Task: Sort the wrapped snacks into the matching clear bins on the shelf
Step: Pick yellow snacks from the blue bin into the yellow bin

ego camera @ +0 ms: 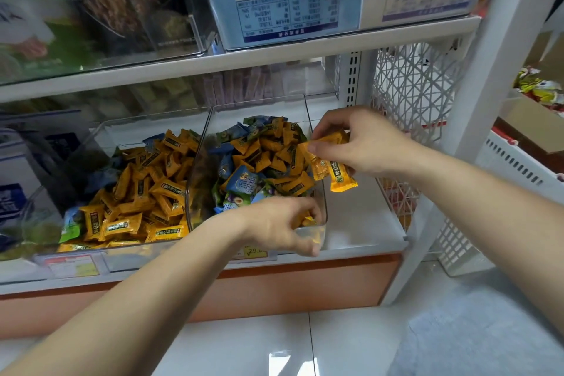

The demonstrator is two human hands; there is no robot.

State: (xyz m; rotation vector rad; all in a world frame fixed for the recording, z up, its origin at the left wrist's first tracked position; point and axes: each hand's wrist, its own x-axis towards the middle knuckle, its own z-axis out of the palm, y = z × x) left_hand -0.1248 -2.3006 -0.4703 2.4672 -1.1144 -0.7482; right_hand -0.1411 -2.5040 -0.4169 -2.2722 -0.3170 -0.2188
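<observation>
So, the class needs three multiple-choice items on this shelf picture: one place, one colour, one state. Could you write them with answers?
1. Where is the left hand? A) top shelf B) front of the right bin C) floor
2. The snacks in the right hand are: A) blue B) green C) orange
3. The right bin is: A) empty B) holding mixed colours C) lidded
Answers: B, its fingers curl at the bin's front corner; C, those hanging from its grip are orange; B, orange, blue and green snacks lie together.
</observation>
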